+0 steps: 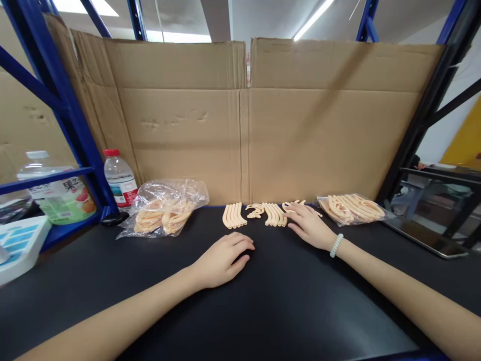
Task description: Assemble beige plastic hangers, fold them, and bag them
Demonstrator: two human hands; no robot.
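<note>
Left hand (224, 258) palm down on the black worktop (263, 311), fingers loosely curled, grip holding nothing. Right hand (308, 225) flat, fingers spread, fingertips touching a row of beige curved strips (275, 213) near the cardboard wall (240, 120); nothing pinched. Second row of strips (233, 215) lies just left. Bag (165, 208) of strips far left, another bag (351, 208) right. Bottle (120, 178) beside the blue rack (71, 125).

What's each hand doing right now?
Left hand: open, palm down on black tabletop, empty.
Right hand: open, fingers touching curved beige plastic strips.
</note>
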